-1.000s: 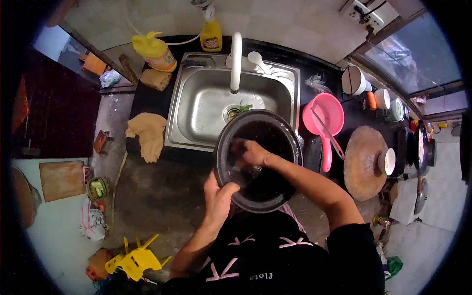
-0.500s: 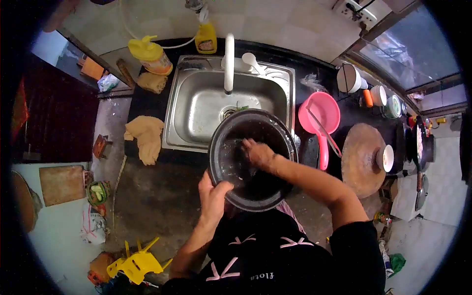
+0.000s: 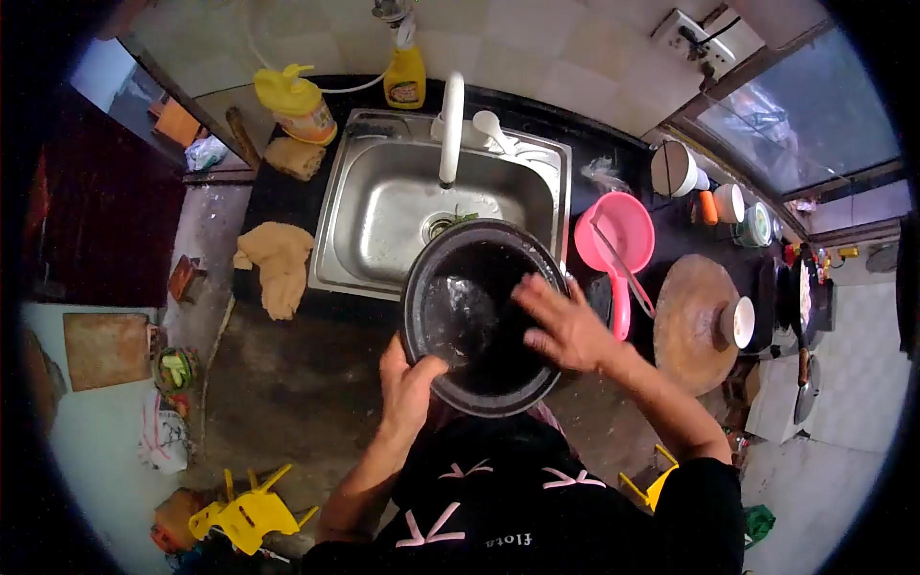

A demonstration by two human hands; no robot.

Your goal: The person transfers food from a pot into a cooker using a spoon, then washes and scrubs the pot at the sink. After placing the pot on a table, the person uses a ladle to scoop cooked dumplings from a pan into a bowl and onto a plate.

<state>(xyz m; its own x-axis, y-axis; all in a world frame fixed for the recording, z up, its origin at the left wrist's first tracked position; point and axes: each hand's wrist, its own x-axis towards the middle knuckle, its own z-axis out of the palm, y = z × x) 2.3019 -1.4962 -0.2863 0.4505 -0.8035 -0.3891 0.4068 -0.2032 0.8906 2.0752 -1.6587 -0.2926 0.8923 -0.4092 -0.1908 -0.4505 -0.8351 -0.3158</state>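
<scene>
A round black basin (image 3: 446, 321) is held tilted in front of the sink's near edge, with wet streaks shining on its inner surface. My left hand (image 3: 408, 388) grips the basin's near-left rim, thumb over the edge. Over the right side of the basin is my right hand (image 3: 570, 328), fingers spread and slightly blurred, with nothing in it. Whether its fingertips touch the inner wall I cannot tell. Behind the basin, the steel sink (image 3: 369, 225) has some green scraps (image 3: 464, 217) by its drain, beneath a white faucet (image 3: 451, 134).
To the right, a pink dipper (image 3: 613, 230) with a long utensil in it stands near a round wooden board (image 3: 692, 321) bearing a white bowl (image 3: 737, 322). A tan cloth (image 3: 278, 264) and yellow jug (image 3: 295, 105) lie left of the sink. A yellow stool (image 3: 251, 513) is on the floor.
My right hand has moved right, from the basin's middle to its right side, and its fingers have spread. My left hand keeps hold of the rim. The view has shifted slightly.
</scene>
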